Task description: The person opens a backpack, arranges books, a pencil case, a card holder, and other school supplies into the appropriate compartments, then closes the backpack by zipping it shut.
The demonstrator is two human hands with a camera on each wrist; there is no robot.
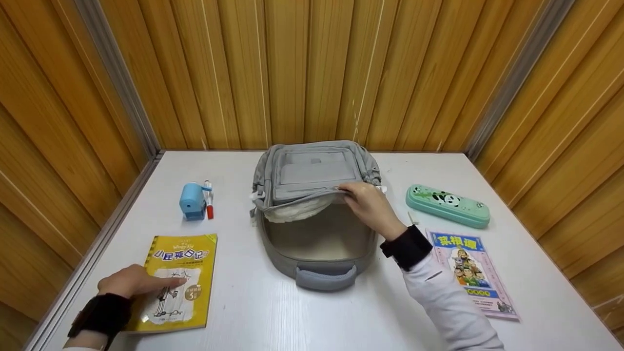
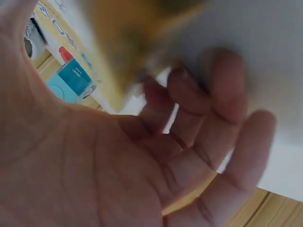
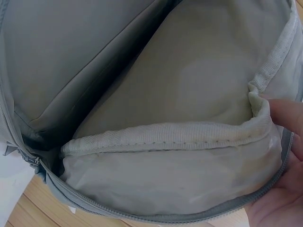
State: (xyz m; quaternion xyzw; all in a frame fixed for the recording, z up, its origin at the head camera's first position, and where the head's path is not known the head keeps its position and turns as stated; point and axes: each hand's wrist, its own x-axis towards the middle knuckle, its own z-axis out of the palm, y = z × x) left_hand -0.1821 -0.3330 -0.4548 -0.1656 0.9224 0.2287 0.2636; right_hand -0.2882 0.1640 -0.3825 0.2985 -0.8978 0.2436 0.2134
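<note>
A grey backpack (image 1: 317, 170) lies in the middle of the table with its main compartment unzipped. My right hand (image 1: 368, 204) pinches the edge of its front flap and holds it up; in the right wrist view the pale lining (image 3: 175, 175) and the zipper edge run up to the fingers (image 3: 289, 118). At the left, my left hand (image 1: 134, 282) grips a yellow book (image 1: 200, 302) by its left side, one digit stretched over the cover. In the left wrist view the other fingers (image 2: 203, 137) curl in by the book's blurred edge.
A blue pencil sharpener (image 1: 192, 197) and a red-capped marker (image 1: 209, 204) are at the back left. To the right lie a green panda pencil case (image 1: 448, 207), a small pale object (image 1: 413, 218) and a purple-bordered book (image 1: 470, 273). Wood-patterned walls (image 1: 312, 73) enclose the white table (image 1: 273, 321).
</note>
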